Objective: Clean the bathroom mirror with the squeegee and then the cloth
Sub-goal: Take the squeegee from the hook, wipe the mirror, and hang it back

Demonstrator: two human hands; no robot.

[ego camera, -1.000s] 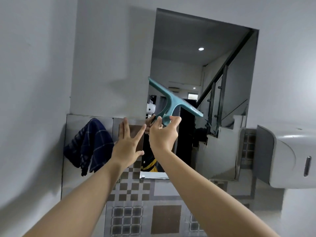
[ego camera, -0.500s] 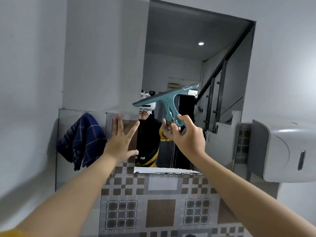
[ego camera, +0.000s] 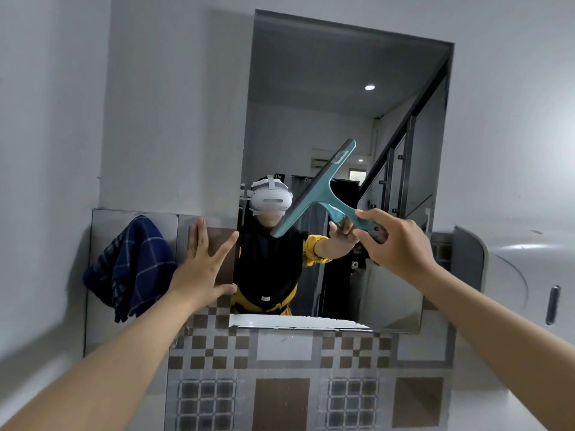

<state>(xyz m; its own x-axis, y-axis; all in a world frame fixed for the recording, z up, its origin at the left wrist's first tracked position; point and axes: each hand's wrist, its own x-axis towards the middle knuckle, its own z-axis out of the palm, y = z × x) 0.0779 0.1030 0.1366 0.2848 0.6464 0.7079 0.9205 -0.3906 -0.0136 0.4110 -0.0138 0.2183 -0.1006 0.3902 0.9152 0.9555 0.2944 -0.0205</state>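
Note:
The frameless mirror (ego camera: 336, 88) hangs on the white wall ahead. My right hand (ego camera: 395, 244) grips the handle of a teal squeegee (ego camera: 320, 188), whose blade runs steeply from lower left to upper right in front of the glass. My left hand (ego camera: 202, 269) is spread flat on the tiled wall at the mirror's lower left edge. A dark blue checked cloth (ego camera: 130, 269) hangs on the wall left of that hand.
A white wall dispenser (ego camera: 513, 275) sticks out at the right, close to the mirror's lower right corner. Patterned grey and brown tiles (ego camera: 280, 384) cover the wall below the mirror. The glass reflects a person and a stair railing.
My right hand has moved to the right with the squeegee, and its blade has swung from nearly level to a steep diagonal. My left hand stays spread on the tiles.

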